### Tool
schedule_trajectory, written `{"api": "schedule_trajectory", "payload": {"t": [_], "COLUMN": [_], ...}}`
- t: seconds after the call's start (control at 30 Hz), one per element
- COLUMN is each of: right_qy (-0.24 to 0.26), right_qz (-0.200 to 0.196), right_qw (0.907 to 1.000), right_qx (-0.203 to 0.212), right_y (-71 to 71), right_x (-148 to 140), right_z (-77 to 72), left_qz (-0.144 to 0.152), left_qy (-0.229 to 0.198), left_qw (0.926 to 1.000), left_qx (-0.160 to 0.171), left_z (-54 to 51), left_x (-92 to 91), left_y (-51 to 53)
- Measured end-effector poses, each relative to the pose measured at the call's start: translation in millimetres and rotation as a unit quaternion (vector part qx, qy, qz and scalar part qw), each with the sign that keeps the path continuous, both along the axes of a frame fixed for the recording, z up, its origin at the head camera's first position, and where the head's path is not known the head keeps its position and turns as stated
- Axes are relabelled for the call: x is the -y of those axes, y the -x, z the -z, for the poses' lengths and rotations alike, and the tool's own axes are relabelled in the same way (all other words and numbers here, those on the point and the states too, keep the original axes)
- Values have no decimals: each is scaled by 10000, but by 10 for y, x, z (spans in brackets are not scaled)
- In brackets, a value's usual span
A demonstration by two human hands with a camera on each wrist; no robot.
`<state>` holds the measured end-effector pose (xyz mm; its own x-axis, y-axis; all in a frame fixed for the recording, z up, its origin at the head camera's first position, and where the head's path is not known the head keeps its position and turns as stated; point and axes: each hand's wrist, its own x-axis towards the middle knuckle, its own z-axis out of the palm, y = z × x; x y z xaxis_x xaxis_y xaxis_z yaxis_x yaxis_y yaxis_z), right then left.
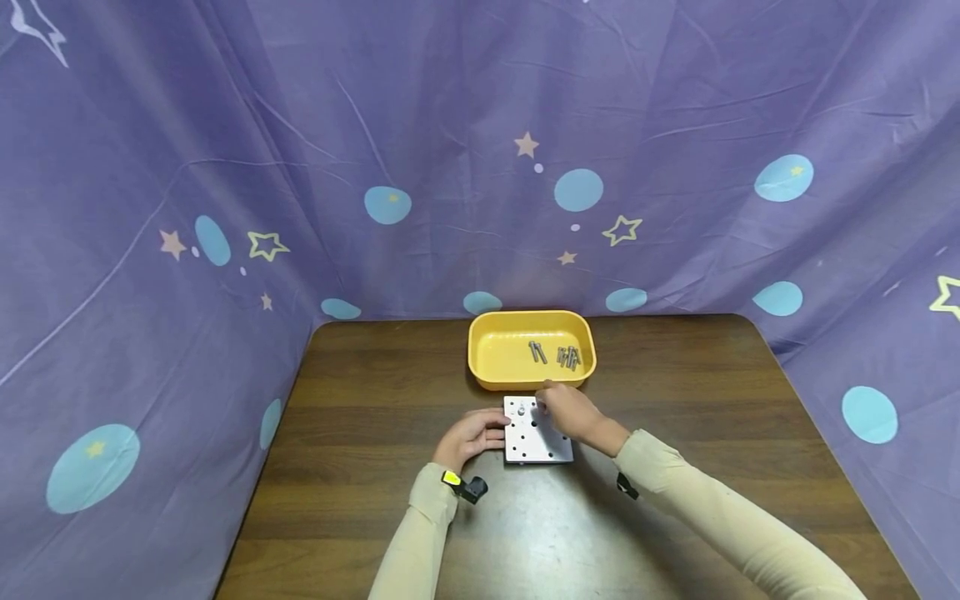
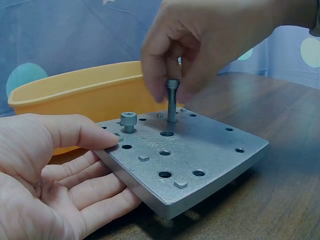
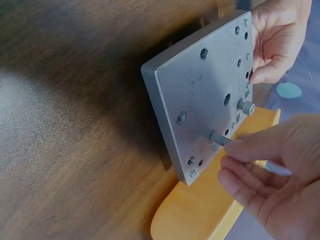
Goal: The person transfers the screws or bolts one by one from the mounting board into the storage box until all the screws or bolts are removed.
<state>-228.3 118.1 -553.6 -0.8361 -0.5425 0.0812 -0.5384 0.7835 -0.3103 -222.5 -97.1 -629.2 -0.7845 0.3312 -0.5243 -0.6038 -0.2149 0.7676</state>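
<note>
A square grey metal plate (image 2: 210, 150) drilled with several holes shows in all three views. At its left edge my left hand (image 1: 474, 435) holds it, the thumb on the top face and the other fingers along the side and underneath. My right hand (image 1: 572, 412) is over the plate's far part and pinches a socket-head screw (image 2: 172, 102) between thumb and fingers. The screw stands upright, its threaded tip at a hole in the plate. Another socket-head screw (image 2: 128, 120) stands in a hole nearer the left hand, its head raised above the surface.
A yellow tray (image 1: 504, 386) sits just behind the plate. Inside it lie two longer screws (image 1: 537, 352) and a cluster of shorter screws (image 1: 569, 357). The wooden table (image 1: 360, 467) backs onto a purple patterned curtain (image 1: 450, 108).
</note>
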Motion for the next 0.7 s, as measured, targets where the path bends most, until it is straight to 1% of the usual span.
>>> {"api": "schedule_trajectory", "payload": {"t": [0.1, 0.17, 0.23, 0.37, 0.43, 0.57, 0.6, 0.63, 0.7], "right_qy": [37, 51, 26, -22, 14, 72, 73, 50, -13], "right_qz": [407, 589, 525, 116, 172, 659, 724, 722, 569], "right_qw": [9992, 9982, 9985, 9996, 9995, 9973, 9968, 9969, 9979], "right_qx": [-22, 53, 149, 267, 265, 304, 316, 313, 296], "right_y": [-1, -3, -1, 6, 9, 14, 12, 12, 7], "right_x": [1, 1, 2, 9, 12, 19, 21, 22, 24], "right_z": [8, 10, 9, -6, -19, -26, -25, -18, -8], "left_qz": [-5, 12, 10, 23, 39, 71, 84, 99, 115], "left_qy": [4, 11, 15, 0, -10, -19, -20, -15, -6], "left_qw": [10000, 10000, 10000, 10000, 10000, 9999, 9999, 9999, 9999], "left_qx": [17, 12, 29, 7, -38, -102, -112, -113, -110], "left_z": [-3, -5, -9, -2, 3, 2, 0, -3, -9], "left_x": [-2, -4, -5, 1, 8, 14, 14, 12, 11], "left_y": [-2, -5, -6, -5, -1, 4, 3, 2, -1]}}
